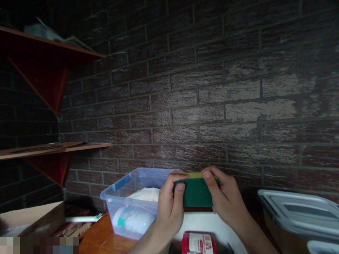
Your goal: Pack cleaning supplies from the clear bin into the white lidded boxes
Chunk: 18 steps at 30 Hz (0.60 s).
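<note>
A scouring sponge (197,192), green on the side facing me and yellow along its top edge, is held up between both hands. My left hand (171,201) grips its left end, thumb on the green face. At the right end, my right hand (225,195) pinches it with the thumb in front and fingers behind. Below the sponge lies a white surface (197,224), perhaps a tray or basin. On it sits a red packet (198,242) with a white printed label, cut off by the lower frame edge.
A clear bluish plastic bin (107,197) holding a white bottle (134,218) and white cloth stands left on the wooden table (99,236). A grey-lidded box (304,211) is at right. Wall shelves (87,146) and a cardboard box (34,218) are far left. A brick wall (185,106) rises behind.
</note>
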### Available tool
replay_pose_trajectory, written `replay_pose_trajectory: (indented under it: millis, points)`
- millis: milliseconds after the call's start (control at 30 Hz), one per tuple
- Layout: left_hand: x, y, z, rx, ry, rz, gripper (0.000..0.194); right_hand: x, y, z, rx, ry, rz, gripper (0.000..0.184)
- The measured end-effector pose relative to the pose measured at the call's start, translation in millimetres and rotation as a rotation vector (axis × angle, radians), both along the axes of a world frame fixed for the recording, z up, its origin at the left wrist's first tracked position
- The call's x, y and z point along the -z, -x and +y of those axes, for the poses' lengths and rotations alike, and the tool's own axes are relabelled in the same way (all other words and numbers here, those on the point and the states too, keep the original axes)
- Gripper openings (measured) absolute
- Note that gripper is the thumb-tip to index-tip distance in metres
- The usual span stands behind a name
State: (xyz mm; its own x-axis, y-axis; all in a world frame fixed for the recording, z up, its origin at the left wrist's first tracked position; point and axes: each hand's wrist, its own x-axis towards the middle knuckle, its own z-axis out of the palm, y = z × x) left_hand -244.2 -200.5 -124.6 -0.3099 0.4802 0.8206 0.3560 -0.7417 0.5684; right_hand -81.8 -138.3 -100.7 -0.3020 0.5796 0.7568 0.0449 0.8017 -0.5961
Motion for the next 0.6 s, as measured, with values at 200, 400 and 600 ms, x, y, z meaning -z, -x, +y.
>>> replay_pose_trajectory:
  millis: [200,400,600]
  points:
    - [-3.5,-1.0,-2.9,0.422,0.326,-0.107,0.051,2.7,-8.3,1.1,0.051,-0.102,0.023,0.037]
    - [-9.2,5.4,0.1,0.485,0.356,-0.009,0.037,5.7,-15.5,7.5,-0.109,-0.068,-0.051,0.026]
    - [-11.9,8.4,-6.4,0.190,0.049,0.240,0.035,12.0,-7.3,13.2,-0.313,0.145,0.010,0.041]
